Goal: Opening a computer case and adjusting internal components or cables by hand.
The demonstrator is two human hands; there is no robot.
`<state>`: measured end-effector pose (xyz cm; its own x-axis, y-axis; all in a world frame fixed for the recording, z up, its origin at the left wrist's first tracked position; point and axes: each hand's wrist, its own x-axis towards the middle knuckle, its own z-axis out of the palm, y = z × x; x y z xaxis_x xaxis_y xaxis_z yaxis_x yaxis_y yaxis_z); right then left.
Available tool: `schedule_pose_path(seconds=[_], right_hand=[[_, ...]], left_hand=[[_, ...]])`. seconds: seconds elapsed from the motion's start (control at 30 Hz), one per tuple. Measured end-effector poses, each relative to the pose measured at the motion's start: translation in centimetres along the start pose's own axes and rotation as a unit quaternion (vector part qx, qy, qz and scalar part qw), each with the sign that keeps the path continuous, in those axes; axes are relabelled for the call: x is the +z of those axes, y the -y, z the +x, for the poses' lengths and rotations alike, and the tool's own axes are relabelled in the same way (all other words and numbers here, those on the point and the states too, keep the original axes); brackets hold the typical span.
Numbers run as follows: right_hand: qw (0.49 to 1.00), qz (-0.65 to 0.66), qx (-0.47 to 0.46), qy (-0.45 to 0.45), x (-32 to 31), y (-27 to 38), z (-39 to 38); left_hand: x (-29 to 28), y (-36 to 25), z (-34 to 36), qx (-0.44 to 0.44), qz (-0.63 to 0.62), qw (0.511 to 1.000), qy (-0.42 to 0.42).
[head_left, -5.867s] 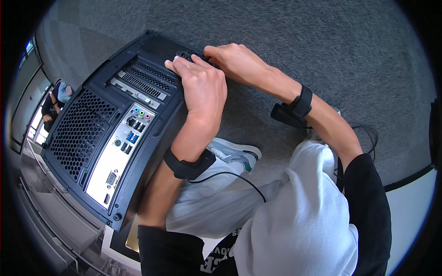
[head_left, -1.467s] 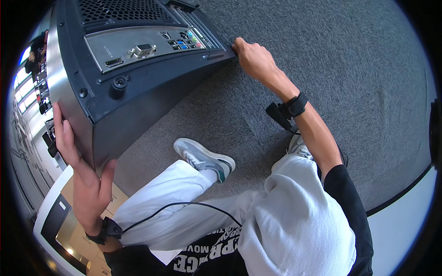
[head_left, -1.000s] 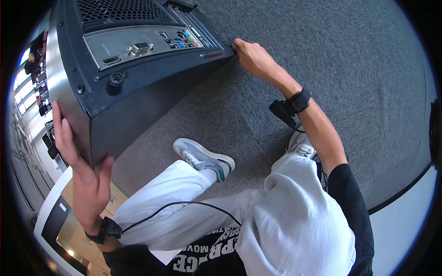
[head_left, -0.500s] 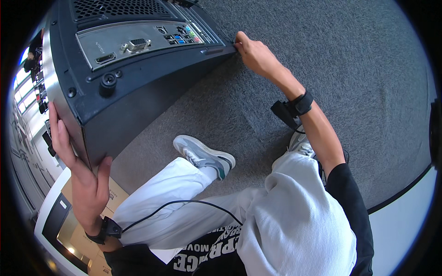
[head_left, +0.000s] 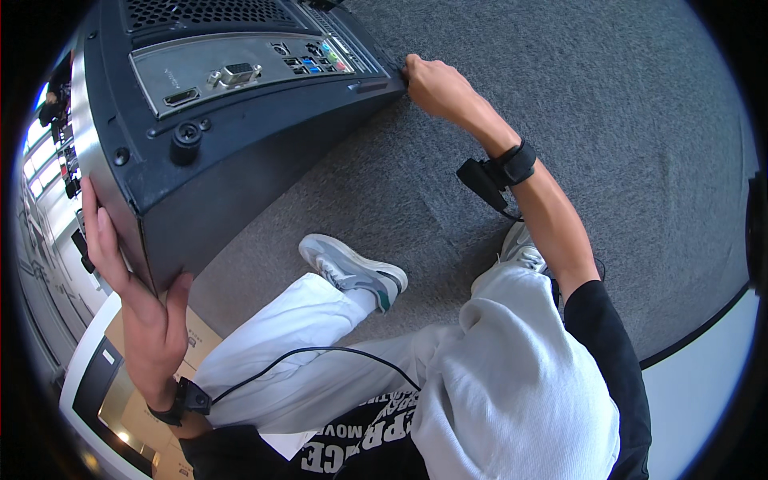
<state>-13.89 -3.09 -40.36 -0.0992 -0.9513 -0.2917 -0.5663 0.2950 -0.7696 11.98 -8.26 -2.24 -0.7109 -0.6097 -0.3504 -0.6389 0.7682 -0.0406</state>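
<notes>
A black desktop computer case [head_left: 232, 172] is tilted at the upper left, its back toward me. Set into that back are a silver port plate [head_left: 180, 60] and a black thumbscrew [head_left: 186, 138] near the lower left corner. My left hand [head_left: 144, 300] grips the case's lower left corner, its fingers along the silver side and the thumb on the dark panel. At the right-hand end of the back, my right hand [head_left: 444, 88] has its fingertips pinched together against the edge. Whatever lies between those fingertips is hidden.
Grey carpet [head_left: 624, 160] covers the floor. My shoe [head_left: 344, 260] and white trouser legs [head_left: 280, 320] are below the case. A black cable [head_left: 320, 350] runs from my left wrist band. Cardboard boxes [head_left: 200, 344] stand at lower left.
My right hand and wrist have turned slightly and moved a little left, fingertips still at the case edge. The case has shifted very slightly; my left hand keeps its grip.
</notes>
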Motion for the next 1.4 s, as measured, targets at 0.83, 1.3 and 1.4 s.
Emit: schedule_pose_path(seconds=[0.83, 1.3, 1.4], right_hand=[[0.997, 0.074, 0.025, -0.001, -0.1, 0.0, -1.0], [0.995, 0.084, 0.054, 0.008, -0.2, -0.6, -1.3], [0.996, 0.074, 0.042, 0.014, -0.3, -0.7, -2.3]], left_hand=[[0.4, 0.6, -0.3, -0.007, 0.009, 1.0, 0.014], [0.1, -0.6, 0.4, 0.001, -0.043, 0.999, -0.003], [0.4, -0.1, 0.2, 0.009, -0.005, 1.0, -0.009]])
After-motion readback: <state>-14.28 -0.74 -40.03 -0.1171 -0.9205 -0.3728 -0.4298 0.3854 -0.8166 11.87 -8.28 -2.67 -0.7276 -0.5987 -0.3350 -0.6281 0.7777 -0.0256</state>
